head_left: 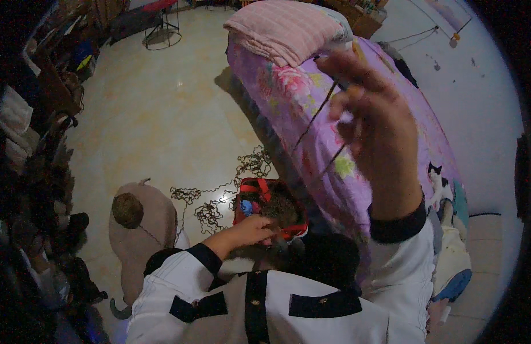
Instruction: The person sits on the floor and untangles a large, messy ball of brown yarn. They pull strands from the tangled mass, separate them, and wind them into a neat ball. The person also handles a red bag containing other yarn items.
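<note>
My right hand (374,114) is raised high over the bed, its fingers curled and a little blurred. A dark strand of yarn (316,116) runs down from its fingers, and a second length shows below the palm. Low in the middle, my left hand (251,232) is at the near edge of a red bag (265,186). Its fingers are closed, and what they pinch is too dark to make out. Inside the bag lie a brownish mass of yarn (281,207) and a small blue item (246,207).
Tangled loose yarn (211,215) spreads over the tiled floor beside the bag. A brown yarn ball (127,210) rests on a beige cushioned seat (148,252) at left. A black-and-white cat (436,180) lies on the flowered bed (311,132); a folded pink quilt (282,28) sits at its far end.
</note>
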A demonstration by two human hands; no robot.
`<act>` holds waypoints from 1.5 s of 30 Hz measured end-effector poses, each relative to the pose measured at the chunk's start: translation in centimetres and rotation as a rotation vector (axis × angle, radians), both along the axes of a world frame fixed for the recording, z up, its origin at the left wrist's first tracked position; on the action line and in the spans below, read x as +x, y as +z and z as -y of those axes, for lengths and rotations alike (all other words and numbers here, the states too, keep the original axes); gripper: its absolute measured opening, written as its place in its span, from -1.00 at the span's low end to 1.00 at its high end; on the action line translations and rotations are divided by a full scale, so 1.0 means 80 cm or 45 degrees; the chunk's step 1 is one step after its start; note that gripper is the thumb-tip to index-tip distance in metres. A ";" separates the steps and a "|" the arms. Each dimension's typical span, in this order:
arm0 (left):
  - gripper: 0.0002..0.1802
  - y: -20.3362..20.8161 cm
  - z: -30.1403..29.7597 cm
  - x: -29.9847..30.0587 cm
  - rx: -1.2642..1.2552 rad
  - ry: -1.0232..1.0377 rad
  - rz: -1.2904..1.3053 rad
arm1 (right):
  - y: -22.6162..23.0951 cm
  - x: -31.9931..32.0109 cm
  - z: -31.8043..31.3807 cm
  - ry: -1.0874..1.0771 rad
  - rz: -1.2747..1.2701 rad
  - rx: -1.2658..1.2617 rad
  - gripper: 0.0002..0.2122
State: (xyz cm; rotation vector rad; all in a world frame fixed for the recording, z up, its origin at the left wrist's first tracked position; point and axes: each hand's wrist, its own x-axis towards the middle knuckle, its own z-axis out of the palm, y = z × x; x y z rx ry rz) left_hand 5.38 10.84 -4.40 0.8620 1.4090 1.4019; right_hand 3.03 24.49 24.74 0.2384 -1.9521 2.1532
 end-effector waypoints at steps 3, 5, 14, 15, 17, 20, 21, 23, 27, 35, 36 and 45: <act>-0.76 -0.006 0.032 -0.012 -0.384 0.345 0.072 | 0.023 -0.038 -0.045 -0.384 -0.157 0.235 -0.69; -0.76 -0.029 0.061 -0.029 -0.541 0.388 -0.150 | 0.040 -0.053 -0.082 -0.616 -0.201 0.347 -0.68; -0.80 -0.105 0.146 -0.054 -0.499 0.988 0.253 | 0.083 -0.057 -0.235 -1.230 -0.311 0.505 -0.71; -0.80 -0.117 0.149 -0.057 -0.323 1.112 0.534 | 0.083 -0.052 -0.242 -1.261 -0.308 0.486 -0.69; -0.79 -0.110 0.150 -0.063 -0.266 1.340 0.624 | 0.081 -0.042 -0.261 -1.321 -0.231 0.532 -0.67; -0.83 -0.116 0.152 -0.072 -0.039 1.669 0.688 | 0.078 -0.029 -0.284 -1.321 -0.071 0.636 -0.63; -0.84 -0.113 0.151 -0.072 0.002 1.664 0.684 | 0.077 -0.026 -0.286 -1.228 -0.067 0.605 -0.63; -0.85 -0.107 0.147 -0.077 0.085 1.650 0.677 | 0.077 -0.021 -0.253 -1.044 -0.058 0.547 -0.62; -0.82 -0.092 0.137 -0.096 -0.021 1.887 0.677 | 0.073 -0.027 -0.184 -0.792 -0.035 0.737 -0.61; -0.71 -0.074 0.126 -0.090 -0.467 1.418 0.683 | 0.083 -0.025 -0.157 -0.411 -0.385 0.544 -0.59; -0.71 -0.094 0.122 -0.098 -0.295 1.355 0.776 | 0.089 -0.021 -0.151 -0.319 -0.404 0.518 -0.59; -0.86 0.001 0.035 -0.052 -0.182 1.149 -1.127 | 0.112 -0.024 -0.085 -0.363 -0.971 1.439 -0.47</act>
